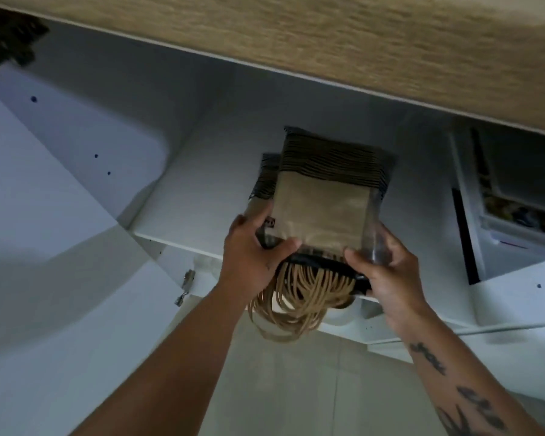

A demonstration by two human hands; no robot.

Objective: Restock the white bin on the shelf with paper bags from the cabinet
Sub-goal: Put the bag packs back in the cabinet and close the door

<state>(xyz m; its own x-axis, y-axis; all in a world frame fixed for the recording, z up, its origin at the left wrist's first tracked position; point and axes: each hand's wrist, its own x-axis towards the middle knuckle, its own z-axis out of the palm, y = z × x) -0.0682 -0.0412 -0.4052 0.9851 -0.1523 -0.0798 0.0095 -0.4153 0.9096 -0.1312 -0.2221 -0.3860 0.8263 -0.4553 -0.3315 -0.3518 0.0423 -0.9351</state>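
Seen from below, looking up into an open white cabinet [220,171], two bare hands grip a plastic-wrapped bundle of paper bags [323,212] at the front edge of the cabinet shelf [176,240]. The left hand [252,247] clamps the bundle's near corner at 9 o'clock, thumb on top; the right hand [387,272] clasps the opposite corner at 3 o'clock, fingers curled around the wrap. The bundle's long axis runs from 12 to 6 o'clock, toward the person, with tan handles [296,303] dangling at 6. Both hands sit equally close. The white bin is not visible.
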